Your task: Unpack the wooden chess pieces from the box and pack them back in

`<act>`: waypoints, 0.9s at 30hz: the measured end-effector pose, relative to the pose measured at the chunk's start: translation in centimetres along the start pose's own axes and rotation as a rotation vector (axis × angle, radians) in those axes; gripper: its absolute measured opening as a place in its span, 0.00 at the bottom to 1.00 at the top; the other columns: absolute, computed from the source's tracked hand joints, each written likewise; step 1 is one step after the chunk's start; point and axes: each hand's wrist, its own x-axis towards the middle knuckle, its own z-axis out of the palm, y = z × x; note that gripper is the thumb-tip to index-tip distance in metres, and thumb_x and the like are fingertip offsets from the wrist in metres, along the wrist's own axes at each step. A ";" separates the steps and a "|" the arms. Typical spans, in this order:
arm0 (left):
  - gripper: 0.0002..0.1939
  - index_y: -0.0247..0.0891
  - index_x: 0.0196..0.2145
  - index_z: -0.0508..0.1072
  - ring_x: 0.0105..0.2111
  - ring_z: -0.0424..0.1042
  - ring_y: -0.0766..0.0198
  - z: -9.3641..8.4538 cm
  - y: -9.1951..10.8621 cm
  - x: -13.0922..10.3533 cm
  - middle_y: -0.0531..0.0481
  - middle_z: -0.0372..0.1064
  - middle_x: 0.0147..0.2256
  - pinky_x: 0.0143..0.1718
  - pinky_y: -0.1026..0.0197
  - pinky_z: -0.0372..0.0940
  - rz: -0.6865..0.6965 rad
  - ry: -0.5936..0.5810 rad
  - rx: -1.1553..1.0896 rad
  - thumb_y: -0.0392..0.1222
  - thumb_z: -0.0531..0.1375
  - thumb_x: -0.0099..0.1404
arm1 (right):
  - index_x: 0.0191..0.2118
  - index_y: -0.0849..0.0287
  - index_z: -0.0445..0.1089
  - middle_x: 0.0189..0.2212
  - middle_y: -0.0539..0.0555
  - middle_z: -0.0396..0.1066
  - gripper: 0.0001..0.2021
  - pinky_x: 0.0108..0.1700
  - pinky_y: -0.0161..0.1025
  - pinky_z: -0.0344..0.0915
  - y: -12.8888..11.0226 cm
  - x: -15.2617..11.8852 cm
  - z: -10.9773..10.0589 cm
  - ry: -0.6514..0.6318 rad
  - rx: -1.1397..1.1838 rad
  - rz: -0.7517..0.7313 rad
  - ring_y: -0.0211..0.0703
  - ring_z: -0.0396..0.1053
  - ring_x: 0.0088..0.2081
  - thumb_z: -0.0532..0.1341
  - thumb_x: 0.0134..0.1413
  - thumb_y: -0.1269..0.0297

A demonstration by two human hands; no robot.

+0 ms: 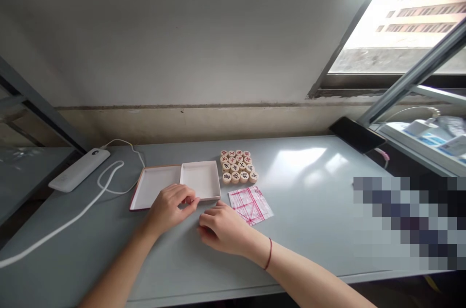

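Observation:
My left hand [174, 205] is over the front of a shallow white box [200, 179], its fingers curled and the thumb close to the index fingertip by the box's front edge. Nothing shows between them; I cannot tell whether they touch the box. To the right, my right hand [225, 228] rests low over the desk in a loose fist, with nothing showing in it. Just beyond it lies a folded plastic sheet [252, 205] with pink lines. Round Chinese chess pieces [239, 166], marked red and black, stand in rows right of the box. A dark-edged tray-like lid [157, 182] adjoins the box's left side.
A white power strip [82, 169] and its white cable [78, 218] lie on the left of the grey desk [309, 230]. A black phone-like slab [357, 135] leans at the back right. Metal frames flank the desk; the wall is behind. The right side is pixelated.

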 end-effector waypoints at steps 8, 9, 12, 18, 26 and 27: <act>0.09 0.40 0.26 0.62 0.20 0.59 0.69 -0.5 0.2 0.0 0.58 0.60 0.20 0.27 0.65 0.57 0.065 0.010 0.008 0.33 0.55 0.64 | 0.23 0.58 0.63 0.20 0.48 0.64 0.04 0.25 0.32 0.53 1.2 -0.4 -3.5 -0.033 -0.018 0.076 0.35 0.58 0.21 0.57 0.45 0.72; 0.09 0.40 0.26 0.62 0.20 0.59 0.70 -0.6 0.2 0.0 0.58 0.59 0.20 0.27 0.66 0.57 0.066 0.018 0.005 0.33 0.55 0.64 | 0.23 0.58 0.63 0.21 0.48 0.65 0.04 0.24 0.32 0.52 1.7 -0.8 -4.5 -0.013 -0.040 0.144 0.35 0.58 0.21 0.57 0.44 0.73; 0.10 0.40 0.26 0.62 0.20 0.59 0.70 -0.8 0.3 0.0 0.58 0.59 0.20 0.26 0.65 0.57 0.067 0.027 -0.005 0.34 0.55 0.64 | 0.26 0.58 0.65 0.25 0.50 0.68 0.05 0.25 0.31 0.53 3.4 -1.9 -6.7 0.032 -0.085 0.298 0.35 0.62 0.25 0.56 0.43 0.75; 0.10 0.40 0.25 0.62 0.20 0.60 0.69 -1.0 0.6 0.1 0.58 0.61 0.19 0.27 0.64 0.58 0.044 0.026 -0.013 0.34 0.53 0.65 | 0.34 0.57 0.68 0.32 0.51 0.69 0.13 0.27 0.32 0.58 4.3 -2.5 -6.7 -0.008 -0.156 0.424 0.37 0.66 0.28 0.53 0.43 0.79; 0.08 0.39 0.27 0.63 0.25 0.64 0.66 -1.1 -1.2 0.0 0.56 0.64 0.23 0.32 0.61 0.58 -0.113 0.074 0.048 0.35 0.53 0.65 | 0.29 0.58 0.65 0.30 0.53 0.67 0.08 0.25 0.34 0.59 4.4 -2.1 -5.6 -0.099 -0.150 0.528 0.39 0.65 0.25 0.53 0.47 0.78; 0.08 0.39 0.27 0.63 0.26 0.64 0.66 -1.1 -1.6 -0.1 0.55 0.64 0.23 0.33 0.61 0.58 -0.135 0.076 0.075 0.35 0.53 0.65 | 0.27 0.58 0.64 0.28 0.53 0.67 0.07 0.26 0.35 0.60 4.3 -2.0 -5.6 -0.106 -0.155 0.526 0.40 0.65 0.26 0.53 0.48 0.77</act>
